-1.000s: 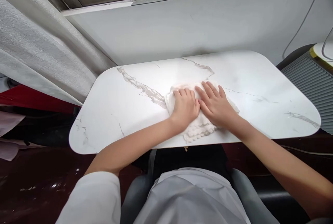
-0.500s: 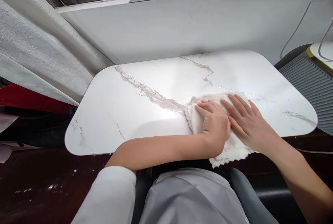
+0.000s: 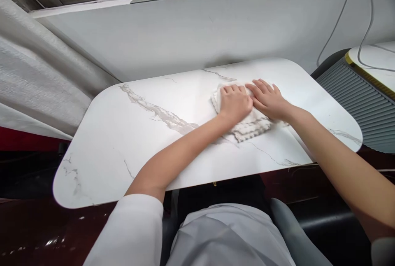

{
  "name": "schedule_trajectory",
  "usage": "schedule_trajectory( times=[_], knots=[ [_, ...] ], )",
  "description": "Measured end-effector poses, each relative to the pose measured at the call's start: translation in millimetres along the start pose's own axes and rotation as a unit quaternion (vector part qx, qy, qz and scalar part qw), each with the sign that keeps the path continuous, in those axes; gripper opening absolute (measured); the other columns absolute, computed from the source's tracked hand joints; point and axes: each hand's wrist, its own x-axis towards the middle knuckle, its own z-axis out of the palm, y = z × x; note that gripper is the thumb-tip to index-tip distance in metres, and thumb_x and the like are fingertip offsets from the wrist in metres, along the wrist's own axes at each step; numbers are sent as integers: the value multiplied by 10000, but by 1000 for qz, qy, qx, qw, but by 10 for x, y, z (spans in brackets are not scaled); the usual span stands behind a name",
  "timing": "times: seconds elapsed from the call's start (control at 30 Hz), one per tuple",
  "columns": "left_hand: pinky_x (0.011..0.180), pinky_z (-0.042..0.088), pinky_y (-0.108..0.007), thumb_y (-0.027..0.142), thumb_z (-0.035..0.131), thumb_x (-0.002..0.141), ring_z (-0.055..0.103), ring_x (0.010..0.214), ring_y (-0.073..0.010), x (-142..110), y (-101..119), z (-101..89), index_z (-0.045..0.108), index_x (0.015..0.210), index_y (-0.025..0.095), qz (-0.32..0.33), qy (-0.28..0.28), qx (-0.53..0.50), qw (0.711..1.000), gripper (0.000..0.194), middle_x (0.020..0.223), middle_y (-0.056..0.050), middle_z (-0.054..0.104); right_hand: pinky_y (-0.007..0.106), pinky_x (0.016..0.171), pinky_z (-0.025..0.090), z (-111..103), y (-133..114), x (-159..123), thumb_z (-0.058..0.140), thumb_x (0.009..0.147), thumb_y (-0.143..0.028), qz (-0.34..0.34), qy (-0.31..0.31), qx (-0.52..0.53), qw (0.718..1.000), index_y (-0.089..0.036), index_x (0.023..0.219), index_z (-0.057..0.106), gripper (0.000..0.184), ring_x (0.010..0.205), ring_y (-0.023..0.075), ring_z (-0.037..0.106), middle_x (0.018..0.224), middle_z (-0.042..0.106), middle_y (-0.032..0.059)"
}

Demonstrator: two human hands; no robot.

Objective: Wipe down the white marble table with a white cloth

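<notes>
A white cloth with a scalloped edge lies folded and bunched on a white marble-patterned table, right of its middle and towards the far side. My left hand presses on the cloth's left part, its fingers curled down into the fabric. Beside it, my right hand rests on the upper right of the cloth with fingers stretched out and spread. The two hands are close together, and they cover much of the cloth's upper part.
Behind the table stands a pale wall. A light curtain hangs at the left. To the right is a ribbed grey cabinet with a gold rim, and a cable runs down onto its top.
Both hands have slid the cloth away from the table's near edge, towards the far side. The cloth no longer hangs over that edge. The view has shifted slightly to the right.
</notes>
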Motion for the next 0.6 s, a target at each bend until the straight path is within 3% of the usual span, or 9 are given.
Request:
schedule_trajectory(
  times=[0.13, 0.27, 0.4, 0.6],
  knots=[
    [1057, 362, -372, 332, 364, 971, 529, 1203, -281, 387, -371, 110, 570, 1224, 131, -71, 30, -32, 997, 382, 1258, -155, 622, 638, 1145, 170, 63, -22, 568, 293, 944, -470, -17, 44, 49, 998, -281, 1435, 421, 541, 1473, 297, 247, 1562, 363, 85],
    [1133, 284, -382, 323, 335, 973, 493, 1261, -260, 675, -603, 161, 546, 1261, 161, -107, 36, -42, 993, 392, 1289, -131, 612, 579, 1160, 182, 112, -77, 979, 312, 931, -418, -14, 69, 67, 995, -293, 1398, 463, 507, 1433, 273, 316, 1516, 431, 62],
    [1168, 234, -388, 324, 307, 973, 478, 1293, -249, 900, -729, 196, 532, 1295, 188, -118, 20, -43, 992, 415, 1308, -109, 610, 542, 1146, 219, 129, -73, 1258, 327, 914, -379, -14, 86, 76, 993, -284, 1373, 502, 500, 1409, 285, 344, 1500, 456, 48],
    [1128, 286, -411, 307, 314, 962, 509, 1251, -269, 1158, -750, 259, 561, 1265, 176, -138, 28, -35, 989, 413, 1293, -122, 628, 502, 1138, 252, 80, 19, 1495, 310, 915, -359, -2, 70, 70, 995, -289, 1389, 487, 511, 1397, 277, 357, 1498, 458, 31]
  ],
)
